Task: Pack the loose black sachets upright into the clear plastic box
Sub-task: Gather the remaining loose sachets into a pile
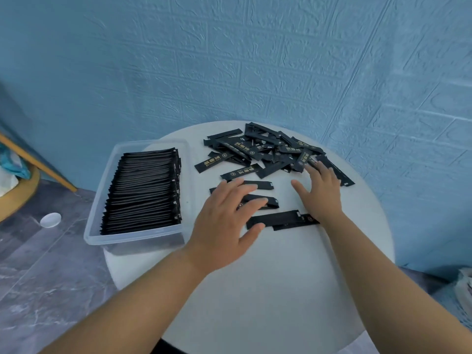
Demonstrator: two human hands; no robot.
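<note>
"Where is the box?"

"The clear box (98, 200) sits at the left edge of the round table (268, 277). Black packets (145, 192) stand in it in a row."

"And the loose ones?"

"A pile (268, 152) lies at the far edge. A few flat packets (270, 201) lie in the middle."

"And the hands?"

"The left hand (224, 221) rests on the flat packets, fingers spread. The right hand (321, 195) touches the pile, fingers spread too."

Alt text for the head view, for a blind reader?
Two hands, spread wide, reach over loose black sachets on a round white table, the left hand over the nearest ones, the right hand at the pile's edge. Beside them a clear plastic box holds upright sachets.
</note>
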